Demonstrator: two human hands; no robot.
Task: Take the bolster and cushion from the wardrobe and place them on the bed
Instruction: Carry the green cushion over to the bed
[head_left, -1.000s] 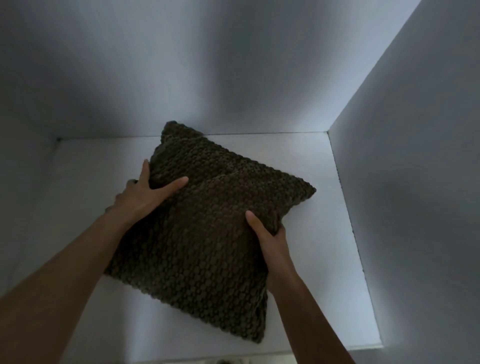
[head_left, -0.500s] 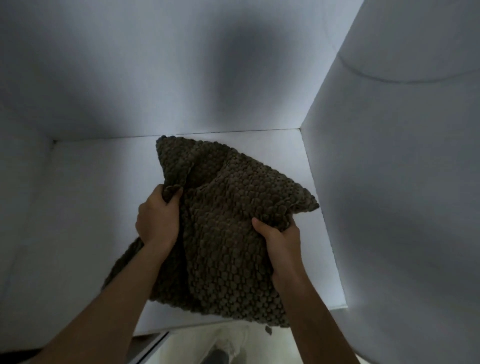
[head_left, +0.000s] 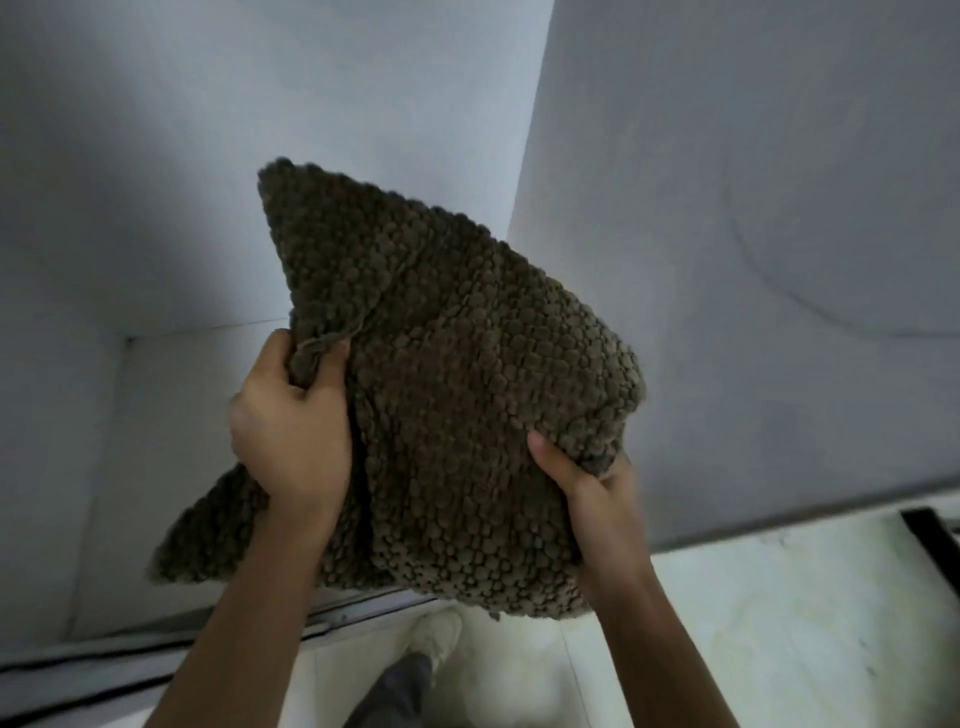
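My left hand (head_left: 291, 431) grips a bunched fold of the cushion (head_left: 457, 395) at its left edge, fingers curled into the knit. My right hand (head_left: 592, 483) clamps the lower right corner, thumb on top. I hold the brown knobbly cushion in the air, in front of the white wardrobe (head_left: 156, 156). Below, a shoe (head_left: 434, 631) stands on the pale floor (head_left: 779, 623).

You face a pale grey wall (head_left: 156, 156) in dim light; below you lies light, perhaps marbled, floor (head_left: 753, 623) and a dark track (head_left: 130, 660).
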